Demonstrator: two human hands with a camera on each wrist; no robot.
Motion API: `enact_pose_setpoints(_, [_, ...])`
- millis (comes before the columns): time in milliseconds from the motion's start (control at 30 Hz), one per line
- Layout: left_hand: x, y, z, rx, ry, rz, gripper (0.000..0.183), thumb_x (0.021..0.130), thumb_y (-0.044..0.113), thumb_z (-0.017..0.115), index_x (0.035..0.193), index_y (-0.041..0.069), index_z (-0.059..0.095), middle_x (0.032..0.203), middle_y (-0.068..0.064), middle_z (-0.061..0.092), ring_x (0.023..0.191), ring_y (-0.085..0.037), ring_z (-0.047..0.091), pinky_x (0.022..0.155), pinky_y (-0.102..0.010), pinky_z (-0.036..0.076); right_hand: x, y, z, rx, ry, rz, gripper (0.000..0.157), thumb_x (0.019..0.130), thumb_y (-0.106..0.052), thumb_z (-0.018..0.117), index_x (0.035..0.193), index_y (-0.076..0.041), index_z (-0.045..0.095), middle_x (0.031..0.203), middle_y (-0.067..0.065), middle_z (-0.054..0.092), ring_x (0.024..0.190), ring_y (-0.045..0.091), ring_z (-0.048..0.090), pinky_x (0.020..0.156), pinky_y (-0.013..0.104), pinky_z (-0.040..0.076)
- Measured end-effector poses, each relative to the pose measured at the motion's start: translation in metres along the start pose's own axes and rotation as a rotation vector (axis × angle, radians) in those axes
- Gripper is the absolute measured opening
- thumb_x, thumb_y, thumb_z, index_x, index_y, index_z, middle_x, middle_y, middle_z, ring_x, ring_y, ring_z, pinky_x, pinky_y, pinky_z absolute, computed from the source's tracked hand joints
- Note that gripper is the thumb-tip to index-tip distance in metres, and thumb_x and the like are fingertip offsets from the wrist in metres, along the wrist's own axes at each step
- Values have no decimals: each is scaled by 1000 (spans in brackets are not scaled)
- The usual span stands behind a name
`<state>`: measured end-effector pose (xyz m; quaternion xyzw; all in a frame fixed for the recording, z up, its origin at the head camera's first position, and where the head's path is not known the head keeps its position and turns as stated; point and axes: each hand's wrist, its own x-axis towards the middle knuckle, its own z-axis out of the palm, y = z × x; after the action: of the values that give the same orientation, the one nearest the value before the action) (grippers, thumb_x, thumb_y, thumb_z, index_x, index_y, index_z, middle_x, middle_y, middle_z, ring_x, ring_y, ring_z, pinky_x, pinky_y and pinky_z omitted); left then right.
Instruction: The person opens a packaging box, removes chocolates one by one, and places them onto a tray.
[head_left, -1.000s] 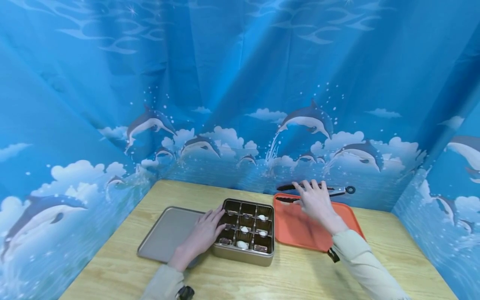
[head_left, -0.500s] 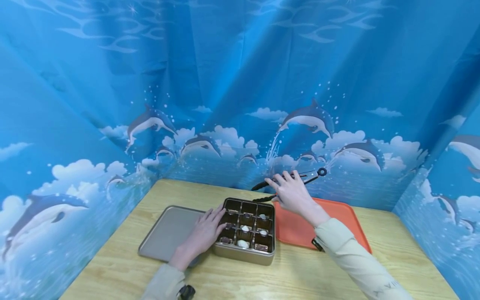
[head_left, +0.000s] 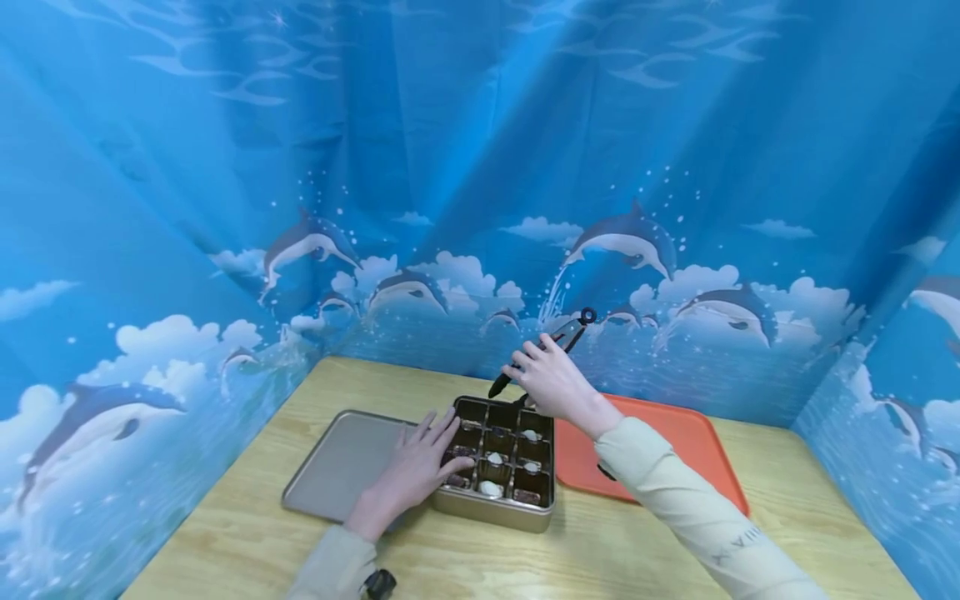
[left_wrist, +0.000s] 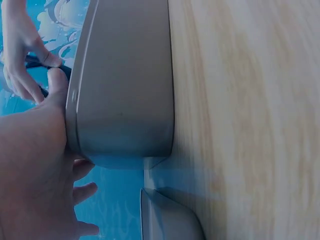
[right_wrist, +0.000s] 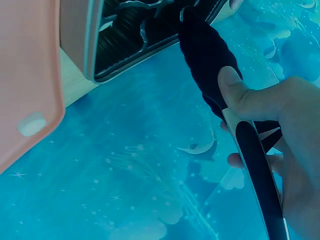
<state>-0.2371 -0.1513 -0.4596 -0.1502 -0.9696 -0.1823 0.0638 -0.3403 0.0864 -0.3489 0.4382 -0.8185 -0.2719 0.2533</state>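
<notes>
A bronze-coloured metal box (head_left: 491, 511) with a black divided insert stands mid-table. White pieces (head_left: 491, 489) and dark brown pieces (head_left: 527, 497) lie in several of its compartments; what they are is too small to tell. My left hand (head_left: 415, 477) rests on the box's left rim, fingers spread and fairly straight. My right hand (head_left: 552, 380) grips black-and-silver tongs (right_wrist: 257, 172) around their middle. Their dark tips reach over the box's far edge, tilted down, with the ring end up and away. In the right wrist view one dark tip overlaps the insert; whether anything sits between the tips is hidden.
On the left lies a flat grey metal tray or lid (head_left: 341, 467), partly under my left forearm. An orange tray (head_left: 660, 442) sits right of the box, with a white piece (right_wrist: 32, 124) near one corner. A blue dolphin-print curtain (head_left: 480, 208) closes off the back and sides.
The tongs have been lifted from over the orange tray and moved left to the box, turning tips-down. The left hand stays on the rim, its fingers spread a little wider.
</notes>
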Motion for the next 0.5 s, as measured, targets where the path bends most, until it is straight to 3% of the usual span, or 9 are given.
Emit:
enact_pose_setpoints(233, [1,-1,4,8,-15,-18,82,99,62,47,158,7,33,168,-8,21,154,-37,17,117,-73,13,12,-6,-7,-91,-58,-52,51,86,-47,78,133,-30,67,126,-3,67,116,22,58,106,48,42])
enact_pose_setpoints(500, [1,-1,6,27,11,-9,81,100,64,44,157,7,36,167,-8,23,153,-40,20,117,-73,15,26,-14,-11,-108,-161,-78,32,95,-34,72,127,-33,70,124,-5,68,122,20,57,116,47,36])
